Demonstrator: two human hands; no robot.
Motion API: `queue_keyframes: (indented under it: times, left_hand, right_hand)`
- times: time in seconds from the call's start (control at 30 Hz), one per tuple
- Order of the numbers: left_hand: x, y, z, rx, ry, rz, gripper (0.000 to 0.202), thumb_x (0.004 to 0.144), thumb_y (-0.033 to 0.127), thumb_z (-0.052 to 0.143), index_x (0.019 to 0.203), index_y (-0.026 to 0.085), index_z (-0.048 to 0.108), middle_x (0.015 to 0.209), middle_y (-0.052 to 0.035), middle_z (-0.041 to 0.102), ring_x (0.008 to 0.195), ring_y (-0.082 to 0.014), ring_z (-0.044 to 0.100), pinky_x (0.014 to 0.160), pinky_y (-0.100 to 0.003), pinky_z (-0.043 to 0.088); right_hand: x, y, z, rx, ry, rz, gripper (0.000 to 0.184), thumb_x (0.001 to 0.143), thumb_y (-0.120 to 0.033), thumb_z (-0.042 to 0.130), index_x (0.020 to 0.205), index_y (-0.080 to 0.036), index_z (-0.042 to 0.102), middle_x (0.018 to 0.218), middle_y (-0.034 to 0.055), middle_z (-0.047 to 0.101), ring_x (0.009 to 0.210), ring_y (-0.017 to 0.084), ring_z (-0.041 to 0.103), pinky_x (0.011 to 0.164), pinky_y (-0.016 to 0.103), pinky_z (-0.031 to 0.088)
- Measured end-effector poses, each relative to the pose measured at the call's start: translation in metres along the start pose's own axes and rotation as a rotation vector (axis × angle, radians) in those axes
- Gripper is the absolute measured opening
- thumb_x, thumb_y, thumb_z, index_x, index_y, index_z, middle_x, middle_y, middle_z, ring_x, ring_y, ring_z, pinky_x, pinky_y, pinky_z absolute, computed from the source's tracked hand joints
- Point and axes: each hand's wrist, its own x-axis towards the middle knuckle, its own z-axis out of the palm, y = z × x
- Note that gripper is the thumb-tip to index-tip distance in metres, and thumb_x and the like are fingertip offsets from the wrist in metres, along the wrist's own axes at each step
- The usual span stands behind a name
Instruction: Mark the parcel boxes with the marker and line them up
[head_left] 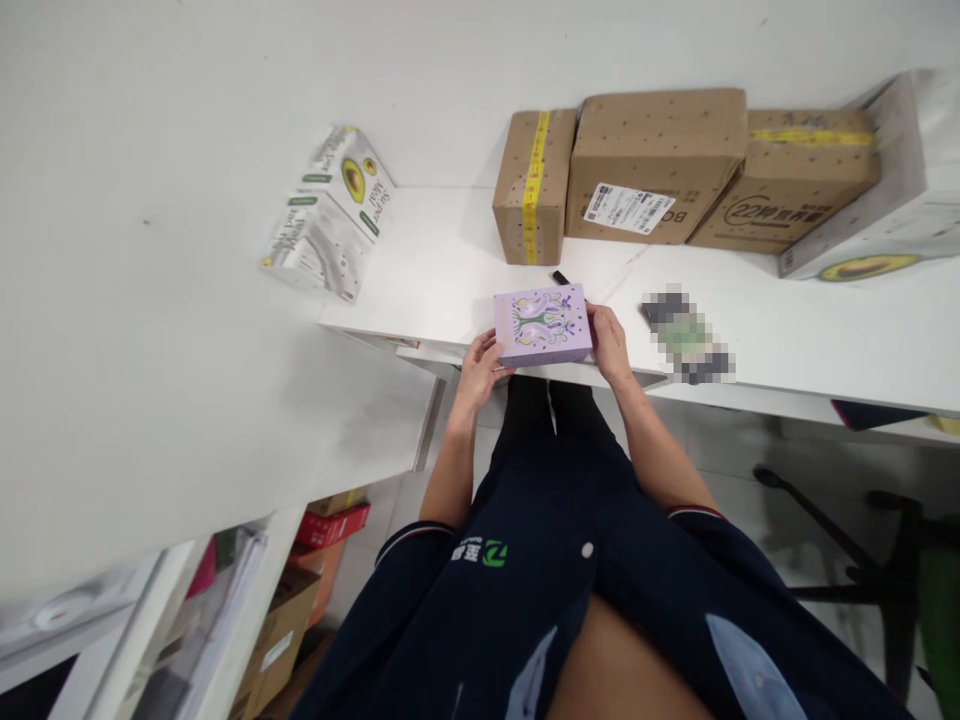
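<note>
A lilac box (541,326) with a green and purple printed pattern is between my two hands, near the front edge of the white desk (427,270). My left hand (480,372) grips its left end, fingers curled round the lower corner. At the right end my right hand (608,342) is closed against the box's side. Part of a small black object (559,278) shows just behind the box; the rest is hidden. To the right of my right hand lies a flat item (686,335), blurred out by pixelation.
Brown cartons (657,165), some with yellow tape, stand along the wall. A white avocado-print box (330,215) is at the left, and a larger white box (885,180) at the right. Below the desk, a chair base (877,560) stands right; a shelf (225,600) holds items left.
</note>
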Motion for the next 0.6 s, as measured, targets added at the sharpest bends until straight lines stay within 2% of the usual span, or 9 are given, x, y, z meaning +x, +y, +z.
queue_keyframes:
  times: [0.1, 0.17, 0.3, 0.37, 0.5, 0.6]
  left_hand:
    - [-0.003, 0.006, -0.005, 0.067, -0.070, 0.091, 0.081, 0.067, 0.048, 0.084, 0.138, 0.031, 0.049, 0.146, -0.0131, 0.049, 0.115, -0.0297, 0.064, 0.089, -0.048, 0.060]
    - [-0.006, 0.010, -0.009, 0.134, -0.131, 0.168, 0.096, 0.065, 0.045, 0.087, 0.148, 0.036, 0.039, 0.156, -0.0146, 0.039, 0.123, -0.0313, 0.060, 0.098, -0.050, 0.056]
    - [-0.006, 0.016, -0.014, 0.194, -0.316, 0.203, 0.115, 0.065, 0.041, 0.089, 0.157, 0.040, 0.019, 0.158, -0.0155, 0.037, 0.126, -0.0326, 0.058, 0.104, -0.054, 0.050]
    - [-0.002, 0.015, -0.012, 0.198, -0.365, 0.211, 0.123, 0.061, 0.042, 0.090, 0.158, 0.042, 0.014, 0.159, -0.0148, 0.033, 0.130, -0.0342, 0.056, 0.105, -0.055, 0.049]
    - [0.009, 0.009, -0.001, 0.263, -0.328, 0.303, 0.132, 0.050, 0.041, 0.094, 0.157, 0.039, 0.017, 0.162, -0.0137, 0.027, 0.141, -0.0379, 0.042, 0.113, -0.055, 0.041]
    - [0.018, 0.006, 0.007, 0.312, -0.256, 0.374, 0.125, 0.047, 0.036, 0.094, 0.153, 0.031, 0.029, 0.157, -0.0146, 0.034, 0.144, -0.0391, 0.037, 0.116, -0.052, 0.037]
  right_hand:
    - [0.002, -0.002, -0.003, -0.089, 0.005, 0.010, 0.063, 0.092, -0.075, 0.036, 0.106, -0.023, 0.068, 0.115, 0.0073, 0.072, 0.109, 0.022, 0.064, 0.100, 0.039, 0.050]
    - [0.003, -0.002, -0.005, -0.136, 0.010, 0.011, 0.063, 0.093, -0.074, 0.033, 0.106, -0.024, 0.068, 0.113, 0.0073, 0.071, 0.109, 0.022, 0.063, 0.101, 0.038, 0.049]
    - [0.005, -0.001, -0.007, -0.119, 0.031, -0.003, 0.059, 0.092, -0.072, 0.035, 0.108, -0.024, 0.066, 0.117, 0.0079, 0.071, 0.113, 0.023, 0.062, 0.104, 0.041, 0.047]
    - [0.005, 0.000, -0.006, -0.070, 0.031, 0.003, 0.057, 0.091, -0.071, 0.040, 0.111, -0.025, 0.066, 0.120, 0.0080, 0.070, 0.115, 0.023, 0.062, 0.107, 0.042, 0.046]
    - [0.007, 0.007, -0.004, 0.001, 0.035, 0.021, 0.053, 0.088, -0.068, 0.047, 0.112, -0.025, 0.068, 0.124, 0.0080, 0.070, 0.118, 0.024, 0.062, 0.108, 0.044, 0.045]
    - [0.008, 0.016, -0.004, 0.041, 0.057, 0.017, 0.053, 0.089, -0.068, 0.048, 0.110, -0.024, 0.069, 0.119, 0.0077, 0.072, 0.114, 0.024, 0.064, 0.105, 0.043, 0.047]
